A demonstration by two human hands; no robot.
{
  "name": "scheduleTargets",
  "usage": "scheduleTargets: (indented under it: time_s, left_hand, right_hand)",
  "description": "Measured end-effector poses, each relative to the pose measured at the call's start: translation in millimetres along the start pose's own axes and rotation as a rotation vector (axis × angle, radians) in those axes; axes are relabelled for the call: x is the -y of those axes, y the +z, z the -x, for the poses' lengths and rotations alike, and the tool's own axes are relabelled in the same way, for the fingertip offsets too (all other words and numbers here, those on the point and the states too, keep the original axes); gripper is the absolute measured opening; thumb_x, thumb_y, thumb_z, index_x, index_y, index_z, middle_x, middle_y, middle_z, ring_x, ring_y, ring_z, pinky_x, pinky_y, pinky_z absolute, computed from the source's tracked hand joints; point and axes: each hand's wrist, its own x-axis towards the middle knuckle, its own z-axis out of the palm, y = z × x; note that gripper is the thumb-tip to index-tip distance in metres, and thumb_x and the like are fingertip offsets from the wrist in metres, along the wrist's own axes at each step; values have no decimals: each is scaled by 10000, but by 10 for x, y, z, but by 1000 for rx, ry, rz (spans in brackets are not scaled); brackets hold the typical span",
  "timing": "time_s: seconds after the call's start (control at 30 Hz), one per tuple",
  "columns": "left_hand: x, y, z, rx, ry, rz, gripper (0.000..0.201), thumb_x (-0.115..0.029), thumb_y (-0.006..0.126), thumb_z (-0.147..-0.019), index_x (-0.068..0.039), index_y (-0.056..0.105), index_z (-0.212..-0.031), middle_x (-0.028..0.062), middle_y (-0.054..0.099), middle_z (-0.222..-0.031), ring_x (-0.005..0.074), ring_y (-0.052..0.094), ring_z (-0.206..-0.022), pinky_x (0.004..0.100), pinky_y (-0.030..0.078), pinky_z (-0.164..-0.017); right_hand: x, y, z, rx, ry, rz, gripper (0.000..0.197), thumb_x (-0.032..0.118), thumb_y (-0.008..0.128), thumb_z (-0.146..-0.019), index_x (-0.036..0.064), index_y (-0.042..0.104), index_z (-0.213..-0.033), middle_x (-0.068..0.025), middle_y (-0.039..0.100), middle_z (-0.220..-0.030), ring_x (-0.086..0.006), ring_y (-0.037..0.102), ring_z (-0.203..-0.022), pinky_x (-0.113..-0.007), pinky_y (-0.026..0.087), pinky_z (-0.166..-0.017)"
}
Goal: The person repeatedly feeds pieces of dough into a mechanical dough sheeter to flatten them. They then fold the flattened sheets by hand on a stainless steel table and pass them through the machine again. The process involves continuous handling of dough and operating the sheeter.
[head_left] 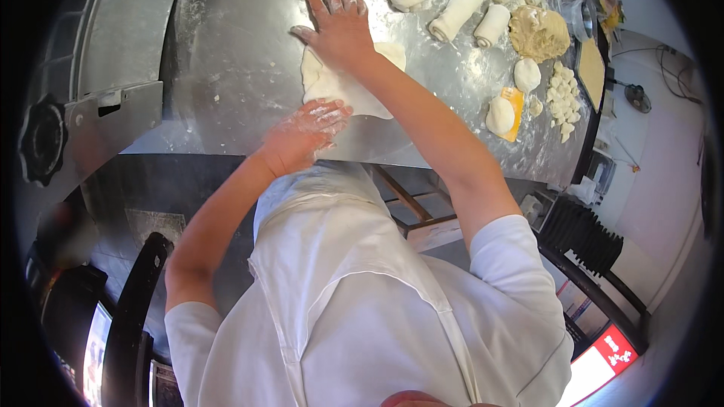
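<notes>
I wear a white short-sleeved shirt under a white apron; flour dusts my fingers and my bare forearms.

Pale cream dough sheet lies on a dull silver steel table dusted with white flour at the upper centre. White dough rolls sit at the top, a yellowish crumbly mound and an orange-yellow scraper at the upper right. The apron in the lower centre is plain white.
</notes>
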Motion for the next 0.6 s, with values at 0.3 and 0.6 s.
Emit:
scheduleTargets:
  time_s: [0.3, 0.6]
  left_hand:
    - [-310, 151, 411, -620, -517, 232, 358, 20, 636, -916, -31, 682, -1268, 152, 651, -1338, 323, 612, -1262, 417, 486, -1062]
    - [-194, -103, 172, -727, -844, 597, 469, -15, 619, -969, -29, 547, -1432, 215, 604, -1338, 297, 651, -1162, 384, 547, -930]
  right_hand:
    - [431, -146, 497, 146, 87, -14, 821, 644, 501, -974, 113, 377, -1587, -221, 304, -1654, -436, 230, -1539, -637, 135, -1228]
    - [378, -415, 812, 176, 217, -141, 888, 630, 556, -950, 130, 284, -1632, -166, 240, -1693, -371, 176, -1573, -578, 77, -1267]
